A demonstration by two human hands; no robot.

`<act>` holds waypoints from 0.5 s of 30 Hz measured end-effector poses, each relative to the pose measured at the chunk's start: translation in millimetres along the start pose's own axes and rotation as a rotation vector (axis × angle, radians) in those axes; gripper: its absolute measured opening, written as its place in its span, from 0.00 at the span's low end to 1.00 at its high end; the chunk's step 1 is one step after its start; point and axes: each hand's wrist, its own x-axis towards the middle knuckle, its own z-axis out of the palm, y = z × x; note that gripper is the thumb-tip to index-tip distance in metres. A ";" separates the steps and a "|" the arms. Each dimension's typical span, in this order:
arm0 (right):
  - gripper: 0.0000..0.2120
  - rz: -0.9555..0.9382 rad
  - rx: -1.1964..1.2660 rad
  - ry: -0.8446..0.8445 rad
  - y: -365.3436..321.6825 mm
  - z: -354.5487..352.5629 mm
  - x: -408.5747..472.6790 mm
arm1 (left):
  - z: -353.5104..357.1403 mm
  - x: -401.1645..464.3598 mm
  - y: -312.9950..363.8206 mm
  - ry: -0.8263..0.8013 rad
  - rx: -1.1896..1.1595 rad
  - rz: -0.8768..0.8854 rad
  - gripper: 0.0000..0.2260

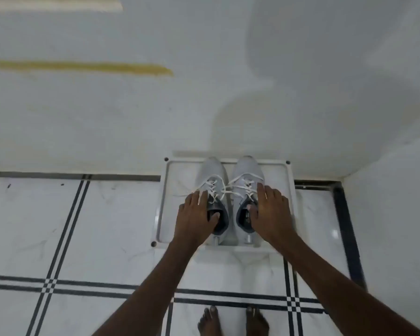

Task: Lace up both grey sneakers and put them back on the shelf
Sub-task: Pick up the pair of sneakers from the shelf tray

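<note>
Two grey sneakers with white laces stand side by side, toes toward the wall, on a white shelf [166,202] seen from above. My left hand [194,215] grips the collar of the left sneaker [210,172], thumb inside the opening. My right hand [270,212] holds the collar of the right sneaker [246,170] the same way, thumb in the opening. Both shoes are laced, and loose lace ends trail across between them and to the left.
The shelf stands against a white wall [204,105], with a second wall [398,214] meeting it in a corner at the right. Around the shelf lies white tiled floor [95,226] with black lines. My bare feet [233,321] stand just below the shelf.
</note>
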 end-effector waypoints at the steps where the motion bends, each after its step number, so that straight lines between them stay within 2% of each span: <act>1: 0.28 0.044 0.013 -0.051 2.2 15.2 1.5 | 13.3 7.2 -4.0 -0.031 -0.032 -0.033 0.30; 5: 0.24 0.208 0.155 -0.150 8.2 61.0 6.2 | 53.1 29.4 -17.6 -0.075 -0.148 -0.188 0.29; 8: 0.23 0.296 0.299 -0.130 11.1 81.6 17.0 | 71.4 40.5 -24.8 -0.062 -0.132 -0.219 0.27; 11: 0.19 0.357 0.303 -0.120 12.8 86.0 27.5 | 77.4 46.5 -28.9 -0.030 -0.027 -0.228 0.23; 15: 0.13 0.366 0.294 -0.129 15.6 74.3 22.8 | 70.7 34.3 -24.5 0.035 -0.069 -0.254 0.20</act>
